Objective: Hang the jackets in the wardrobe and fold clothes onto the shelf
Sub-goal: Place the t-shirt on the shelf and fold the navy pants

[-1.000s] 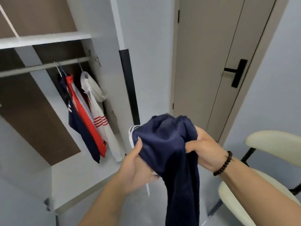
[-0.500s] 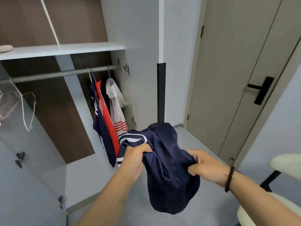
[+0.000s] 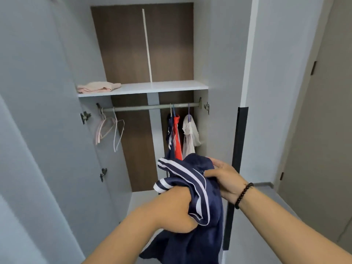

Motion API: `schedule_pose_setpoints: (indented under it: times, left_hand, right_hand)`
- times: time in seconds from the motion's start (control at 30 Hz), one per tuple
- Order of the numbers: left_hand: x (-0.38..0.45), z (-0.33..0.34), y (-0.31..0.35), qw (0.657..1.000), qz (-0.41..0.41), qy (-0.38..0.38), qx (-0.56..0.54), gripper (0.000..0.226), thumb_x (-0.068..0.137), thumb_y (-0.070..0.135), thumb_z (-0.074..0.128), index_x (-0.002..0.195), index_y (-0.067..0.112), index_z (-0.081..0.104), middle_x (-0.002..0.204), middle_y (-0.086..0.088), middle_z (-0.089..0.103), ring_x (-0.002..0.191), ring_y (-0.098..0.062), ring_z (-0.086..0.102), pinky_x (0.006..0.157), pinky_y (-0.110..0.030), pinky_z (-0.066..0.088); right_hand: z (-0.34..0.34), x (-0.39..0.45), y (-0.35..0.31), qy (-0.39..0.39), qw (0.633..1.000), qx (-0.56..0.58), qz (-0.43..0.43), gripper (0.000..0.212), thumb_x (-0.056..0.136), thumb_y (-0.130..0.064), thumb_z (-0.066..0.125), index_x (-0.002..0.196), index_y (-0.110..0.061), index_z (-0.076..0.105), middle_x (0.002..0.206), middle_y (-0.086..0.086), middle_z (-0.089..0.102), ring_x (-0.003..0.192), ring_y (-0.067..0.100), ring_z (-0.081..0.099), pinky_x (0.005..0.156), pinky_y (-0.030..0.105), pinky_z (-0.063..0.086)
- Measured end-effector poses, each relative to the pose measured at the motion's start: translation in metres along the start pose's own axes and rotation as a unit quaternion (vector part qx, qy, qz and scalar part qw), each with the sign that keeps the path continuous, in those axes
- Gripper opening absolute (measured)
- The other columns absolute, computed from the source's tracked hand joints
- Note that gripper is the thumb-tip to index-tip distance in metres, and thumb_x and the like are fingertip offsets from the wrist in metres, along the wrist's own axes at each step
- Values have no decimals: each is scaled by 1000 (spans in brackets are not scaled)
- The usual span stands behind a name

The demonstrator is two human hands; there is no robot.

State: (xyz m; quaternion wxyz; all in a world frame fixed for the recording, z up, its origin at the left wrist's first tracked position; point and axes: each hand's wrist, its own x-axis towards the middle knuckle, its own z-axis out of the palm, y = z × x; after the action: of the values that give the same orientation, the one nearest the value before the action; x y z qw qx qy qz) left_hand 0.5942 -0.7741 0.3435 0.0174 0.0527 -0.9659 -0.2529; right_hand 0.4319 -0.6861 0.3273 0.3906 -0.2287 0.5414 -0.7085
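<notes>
Currently left hand (image 3: 171, 208) fingers curl round the navy garment (image 3: 198, 210) at its white-striped edge. Right hand (image 3: 224, 180) pinches the same cloth just right of them, thumb on top. Garment bunches between both hands, below the wardrobe shelf (image 3: 152, 88) and rail (image 3: 148, 107).

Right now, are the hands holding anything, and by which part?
Both hold the navy garment. The left hand grips bunched fabric just below a white-striped edge; the right hand grips the upper bunch. The rest hangs loose below.
</notes>
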Motion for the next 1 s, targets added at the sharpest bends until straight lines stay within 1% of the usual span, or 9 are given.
schedule_pose_setpoints:
  times: [0.07, 0.17, 0.3, 0.37, 0.47, 0.67, 0.8, 0.9, 1.0]
  left_hand:
    - [-15, -3, -6, 1000, -22, -2, -11, 22, 78, 26, 71, 94, 22, 56, 103, 3, 56, 93, -9, 53, 81, -26, 48]
    - [-38, -8, -17, 988, -39, 16, -150, 61, 79, 41, 77, 126, 52, 39, 139, 25, 40, 130, 3, 38, 106, -19, 36]
    - [-58, -14, -33, 895, -76, 170, -406, 43, 80, 42, 72, 119, 36, 56, 113, 20, 69, 107, -3, 65, 94, -24, 51]
    - [-61, -20, -42, 861, -115, 269, -416, 40, 74, 57, 74, 102, 30, 65, 96, 10, 70, 89, -7, 66, 93, -31, 52]
    - [-59, -30, -43, 824, -123, 359, -420, 25, 87, 36, 67, 103, 19, 62, 91, 9, 69, 80, -1, 66, 83, -26, 53]
    - [-42, -52, -24, 812, -46, 318, -487, 47, 80, 30, 69, 124, 20, 57, 117, 5, 70, 109, -10, 66, 93, -31, 53]
    - [-27, -67, -25, 783, -37, 340, -519, 25, 91, 5, 62, 117, 6, 63, 110, -12, 72, 105, -26, 68, 92, -38, 54]
    - [-21, -87, -26, 819, -23, 350, -454, 16, 92, 4, 62, 106, 11, 66, 102, -8, 74, 97, -22, 70, 86, -32, 56]
    - [-16, -103, -20, 917, 7, 297, -266, 16, 93, 8, 63, 104, 19, 67, 98, 2, 73, 92, -10, 68, 82, -22, 55]
  right_hand:
    - [9, 4, -7, -10, 998, 44, -41, 53, 84, 19, 47, 130, -7, 54, 119, 20, 65, 106, 34, 63, 87, 43, 55]
    - [22, 2, -27, -40, 988, 111, -99, 64, 82, 25, 39, 132, -11, 52, 124, 17, 62, 114, 35, 60, 95, 48, 50]
    - [45, -6, -50, -95, 977, 136, -137, 71, 77, 29, 31, 134, -9, 51, 126, 17, 61, 116, 32, 59, 94, 44, 50]
    - [58, -9, -57, -118, 974, 132, -140, 71, 76, 30, 30, 130, -9, 53, 124, 17, 63, 114, 31, 61, 93, 42, 52]
    - [76, -13, -65, -131, 975, 117, -139, 68, 73, 31, 27, 116, -8, 61, 117, 18, 65, 110, 31, 62, 93, 42, 52]
    - [88, -9, -60, -118, 982, 2, -146, 71, 68, 29, 33, 123, -7, 58, 121, 18, 62, 116, 31, 58, 100, 46, 48]
    - [76, -19, -62, -182, 945, -233, -142, 68, 70, 16, 47, 120, -30, 56, 116, 1, 64, 110, 16, 61, 98, 41, 50]
    - [65, -20, -69, -226, 888, -389, -96, 81, 77, 8, 56, 134, -47, 35, 131, -4, 52, 119, 24, 54, 97, 42, 50]
    - [64, -8, -68, -194, 857, -454, -149, 98, 82, 9, 57, 148, -46, 11, 150, -5, 27, 136, 18, 37, 82, 20, 52]
